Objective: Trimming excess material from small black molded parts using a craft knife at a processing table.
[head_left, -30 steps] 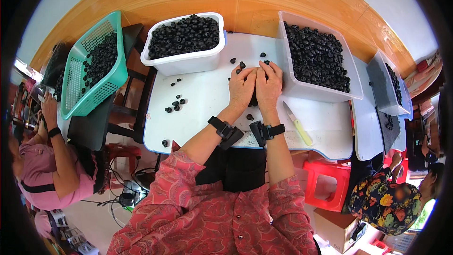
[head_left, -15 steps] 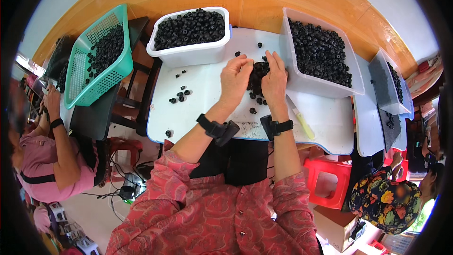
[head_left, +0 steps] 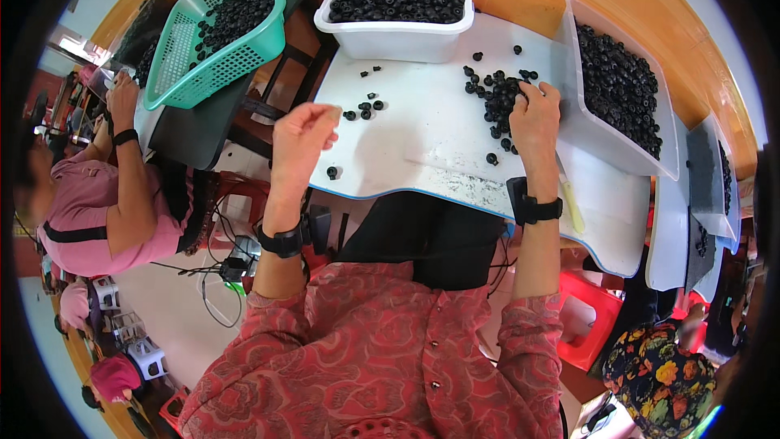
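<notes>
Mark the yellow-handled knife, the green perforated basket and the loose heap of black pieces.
Yellow-handled knife [head_left: 572, 202], head view: on the handle.
Green perforated basket [head_left: 236, 63], head view: on the near outer wall.
Loose heap of black pieces [head_left: 500, 97], head view: near its middle.

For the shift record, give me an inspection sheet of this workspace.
Surface: white table with blue edge, dark specks along its front.
Job's things: heap of small round black pieces; white plastic tub and translucent plastic tub, both holding more.
Clutter: stray pieces at left; yellow-handled knife beside the right forearm.
Hands: right hand at the heap; left hand away from it, loosely curled, contents unclear.
Cables: black cables on the floor, lower left.
Surroundings: green perforated plastic basket and person in pink at left; person in floral top at right.
</notes>
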The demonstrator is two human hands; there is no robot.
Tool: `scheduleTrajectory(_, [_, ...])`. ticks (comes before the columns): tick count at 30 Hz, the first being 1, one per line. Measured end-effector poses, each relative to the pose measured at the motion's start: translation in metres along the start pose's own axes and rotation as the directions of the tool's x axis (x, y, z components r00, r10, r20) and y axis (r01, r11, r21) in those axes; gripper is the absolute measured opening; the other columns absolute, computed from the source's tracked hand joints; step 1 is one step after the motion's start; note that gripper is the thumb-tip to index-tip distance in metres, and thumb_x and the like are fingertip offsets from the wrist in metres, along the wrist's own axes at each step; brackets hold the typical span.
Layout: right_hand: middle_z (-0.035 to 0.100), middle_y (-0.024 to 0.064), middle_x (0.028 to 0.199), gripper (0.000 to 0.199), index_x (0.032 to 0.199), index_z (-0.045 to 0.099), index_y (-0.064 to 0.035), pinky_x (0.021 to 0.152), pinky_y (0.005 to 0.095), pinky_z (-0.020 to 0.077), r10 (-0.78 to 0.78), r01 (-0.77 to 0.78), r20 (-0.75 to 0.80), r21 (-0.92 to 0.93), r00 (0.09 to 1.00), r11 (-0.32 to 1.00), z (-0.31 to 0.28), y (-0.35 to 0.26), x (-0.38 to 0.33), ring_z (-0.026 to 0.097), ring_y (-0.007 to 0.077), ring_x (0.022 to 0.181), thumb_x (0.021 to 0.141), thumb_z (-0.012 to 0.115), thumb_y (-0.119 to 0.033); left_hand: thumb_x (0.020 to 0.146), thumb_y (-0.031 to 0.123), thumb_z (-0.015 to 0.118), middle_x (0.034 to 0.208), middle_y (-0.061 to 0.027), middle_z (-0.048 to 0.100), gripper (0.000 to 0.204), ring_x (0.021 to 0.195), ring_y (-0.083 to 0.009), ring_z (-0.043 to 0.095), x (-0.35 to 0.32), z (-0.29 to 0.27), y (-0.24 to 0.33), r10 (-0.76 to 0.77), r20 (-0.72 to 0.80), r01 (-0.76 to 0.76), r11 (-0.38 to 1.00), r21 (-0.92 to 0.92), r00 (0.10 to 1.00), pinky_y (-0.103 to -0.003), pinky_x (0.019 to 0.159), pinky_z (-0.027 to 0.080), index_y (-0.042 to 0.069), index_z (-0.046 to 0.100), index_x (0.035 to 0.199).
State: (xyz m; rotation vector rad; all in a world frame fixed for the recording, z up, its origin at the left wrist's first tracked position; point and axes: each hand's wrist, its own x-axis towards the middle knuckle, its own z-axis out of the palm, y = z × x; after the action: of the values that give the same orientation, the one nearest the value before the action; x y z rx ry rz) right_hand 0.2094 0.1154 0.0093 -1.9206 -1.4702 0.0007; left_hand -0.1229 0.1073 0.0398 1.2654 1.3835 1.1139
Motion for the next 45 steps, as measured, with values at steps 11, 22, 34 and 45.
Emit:
scheduleTrajectory(11, [0.064, 0.0187, 0.098, 0.017, 0.097, 0.069, 0.0006, 0.078, 0.0407, 0.0503, -0.077, 0.086, -0.132, 0.064, 0.988, 0.994, -0.036, -0.006, 0.001, 0.063, 0.0356, 0.087, 0.087, 0.059, -0.008, 0.063, 0.027, 0.079, 0.086, -0.0198, 0.063, 0.038, 0.081, -0.0358, 0.063, -0.007, -0.004, -0.036, -0.041, 0.132, -0.082, 0.593, 0.801, 0.99, -0.043, 0.071, 0.05, 0.0, 0.065, 0.085])
scheduleTrajectory(22, [0.069, 0.0135, 0.079, 0.02, 0.103, 0.067, 0.0029, 0.06, 0.0272, 0.0512, 0.003, -0.01, 0.023, 0.341, 1.0, 0.94, -0.075, -0.02, -0.006, 0.068, 0.0161, 0.065, 0.091, 0.058, -0.01, 0.068, 0.006, 0.077, 0.073, -0.0096, 0.062, 0.022, 0.061, -0.0134, 0.059, -0.002, 0.006, -0.042, 0.142, 0.275, -0.284, 0.754, 0.592, 0.951, -0.027, 0.055, 0.047, -0.004, 0.062, 0.081])
scheduleTrajectory(34, [0.069, 0.0162, 0.076, 0.016, 0.092, 0.071, -0.003, 0.07, 0.0422, 0.0526, -0.013, 0.009, -0.362, -0.013, 0.932, 1.0, -0.126, 0.04, 0.052, 0.068, 0.0331, 0.074, 0.084, 0.064, -0.016, 0.074, 0.016, 0.079, 0.086, -0.016, 0.059, 0.026, 0.072, -0.0255, 0.061, 0.045, 0.159, -0.015, 0.27, 0.476, -0.483, 0.774, 0.41, 0.837, -0.035, 0.066, 0.051, -0.002, 0.065, 0.087])
scheduleTrajectory(45, [0.07, 0.0103, 0.085, 0.021, 0.095, 0.072, -0.0017, 0.074, 0.0304, 0.0503, 0.106, -0.12, 0.555, -0.012, 0.825, 0.993, -0.127, 0.086, 0.096, 0.063, 0.0192, 0.078, 0.083, 0.068, -0.019, 0.088, 0.016, 0.066, 0.084, -0.0117, 0.066, 0.019, 0.073, -0.0156, 0.062, 0.056, 0.25, 0.074, 0.526, 0.451, -0.593, 0.805, 0.009, 0.721, -0.029, 0.065, 0.05, -0.002, 0.065, 0.094])
